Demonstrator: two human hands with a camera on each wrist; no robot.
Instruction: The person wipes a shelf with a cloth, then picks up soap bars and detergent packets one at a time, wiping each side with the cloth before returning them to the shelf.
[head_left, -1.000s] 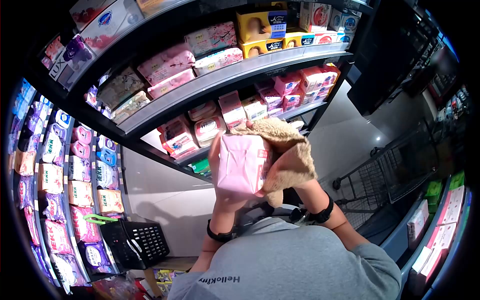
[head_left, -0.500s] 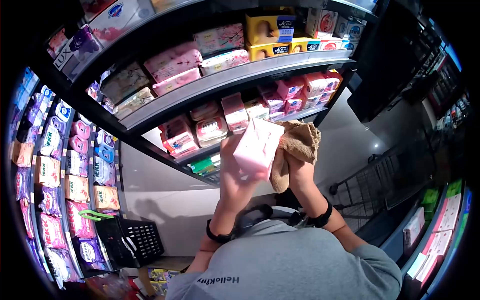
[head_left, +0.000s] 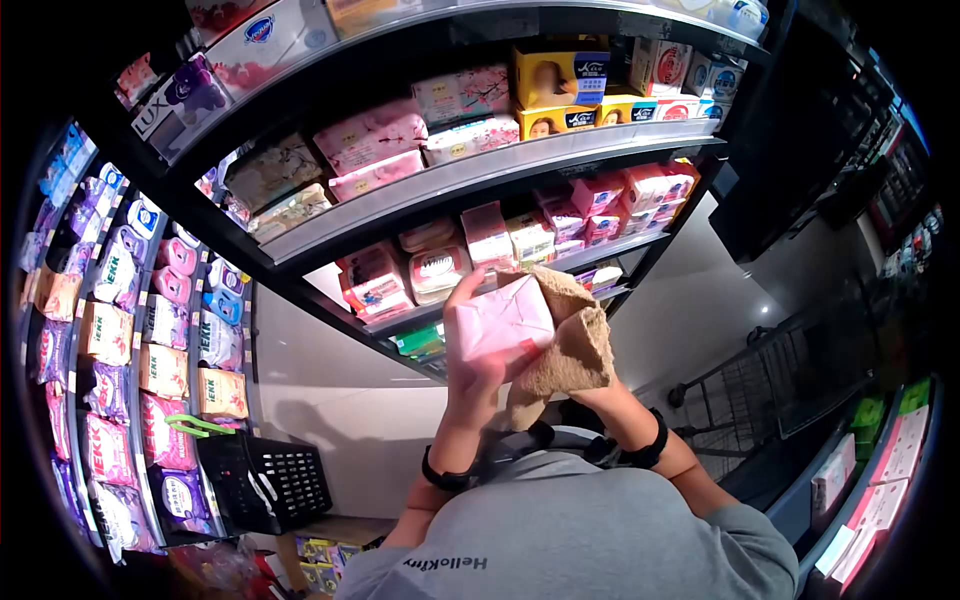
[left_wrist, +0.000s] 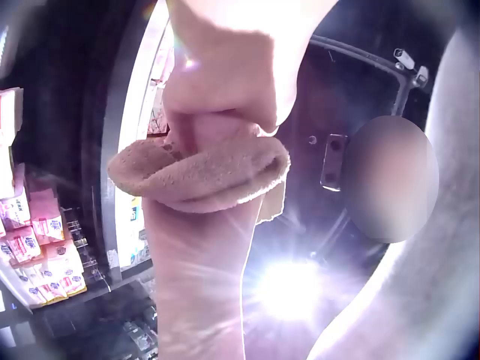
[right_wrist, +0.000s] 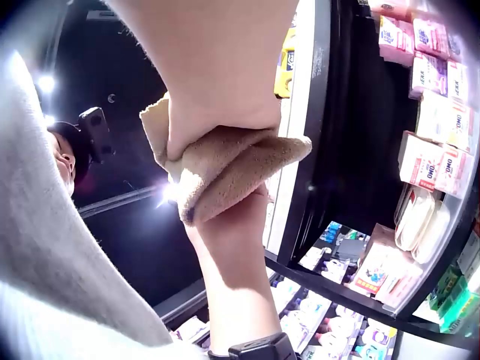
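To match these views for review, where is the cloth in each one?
Head: cloth, right of centre.
Left wrist: slightly left of centre.
Right wrist: near centre.
Shared landmark: pink shelf packs; above the cloth, lower left and upper right, respectively.

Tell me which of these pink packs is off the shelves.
The pink-wrapped pack gripped in the person's left hand, beside the tan cloth. It is held up in front of the shelves; the other pink packs sit on them.

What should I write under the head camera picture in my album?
Shop time: the left hand holds a pink pack, the right hand a tan cloth, in front of shelves.
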